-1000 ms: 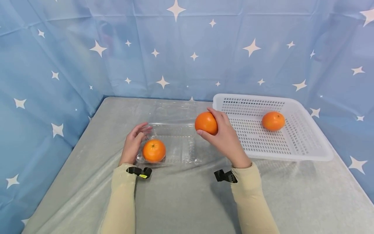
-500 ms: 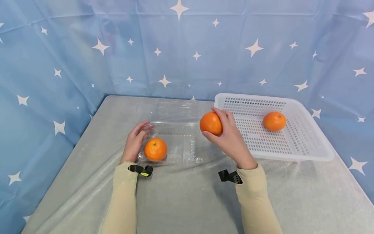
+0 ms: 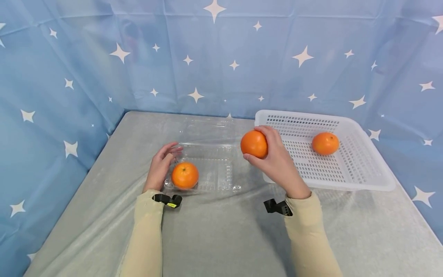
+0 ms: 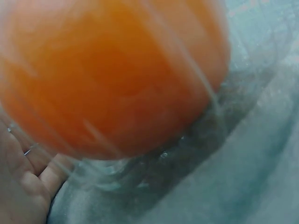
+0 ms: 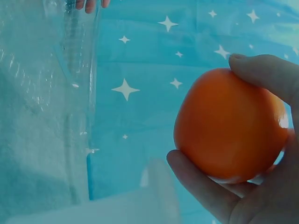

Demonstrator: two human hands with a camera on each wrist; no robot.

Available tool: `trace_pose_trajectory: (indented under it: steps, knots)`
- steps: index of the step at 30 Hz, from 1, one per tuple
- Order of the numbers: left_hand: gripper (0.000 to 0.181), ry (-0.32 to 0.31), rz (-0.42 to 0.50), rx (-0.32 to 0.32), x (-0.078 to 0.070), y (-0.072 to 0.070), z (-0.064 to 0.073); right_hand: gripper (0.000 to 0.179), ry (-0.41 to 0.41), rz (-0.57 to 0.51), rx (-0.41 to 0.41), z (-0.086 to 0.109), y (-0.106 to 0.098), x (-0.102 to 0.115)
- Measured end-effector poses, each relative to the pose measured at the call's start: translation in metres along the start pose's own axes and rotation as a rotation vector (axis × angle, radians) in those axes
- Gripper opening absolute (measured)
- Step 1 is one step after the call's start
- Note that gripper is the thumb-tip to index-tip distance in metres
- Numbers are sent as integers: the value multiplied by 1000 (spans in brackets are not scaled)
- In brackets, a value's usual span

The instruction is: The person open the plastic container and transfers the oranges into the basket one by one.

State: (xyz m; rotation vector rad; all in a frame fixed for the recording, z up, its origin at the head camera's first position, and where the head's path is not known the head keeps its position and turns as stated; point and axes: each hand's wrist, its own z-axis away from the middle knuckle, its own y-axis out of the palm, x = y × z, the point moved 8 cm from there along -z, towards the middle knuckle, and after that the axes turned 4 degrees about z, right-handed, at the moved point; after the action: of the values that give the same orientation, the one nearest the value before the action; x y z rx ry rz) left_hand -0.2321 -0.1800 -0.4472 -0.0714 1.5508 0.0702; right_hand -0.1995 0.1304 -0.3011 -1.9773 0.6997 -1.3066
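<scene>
My right hand (image 3: 278,159) holds an orange (image 3: 254,144) between thumb and fingers, raised beside the left end of the white basket. The right wrist view shows the thumb and fingers curved round this orange (image 5: 229,126). A second orange (image 3: 185,175) sits in the front left of a clear plastic clamshell box (image 3: 223,173), whose lid (image 3: 207,130) lies open toward the back. My left hand (image 3: 160,167) rests at the box's left side, fingers loosely extended along its edge. In the left wrist view, the orange (image 4: 112,79) fills much of the frame behind the clear wall.
A white perforated basket (image 3: 373,169) stands at the right, with another orange (image 3: 325,143) inside. A grey cloth (image 3: 214,234) covers the table. Behind it hangs a blue curtain (image 3: 159,73) with white stars.
My right hand has moved slightly to the right with the orange, away from the clear box and toward the basket. The left hand stays at the box. The head view has shifted a little.
</scene>
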Motion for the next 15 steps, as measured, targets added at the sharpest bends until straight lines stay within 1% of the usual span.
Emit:
trace_pose_trajectory:
  steps: [7, 11, 15]
  knots:
    - [41, 22, 12, 7, 0, -1, 0, 75, 31, 68, 36, 0, -12, -3]
    - [41, 35, 13, 9, 0, -1, -1, 77, 34, 115, 47, 1, -20, -6]
    - [40, 25, 11, 0, 1, -1, -1, 76, 22, 164, 52, 1, -27, -8]
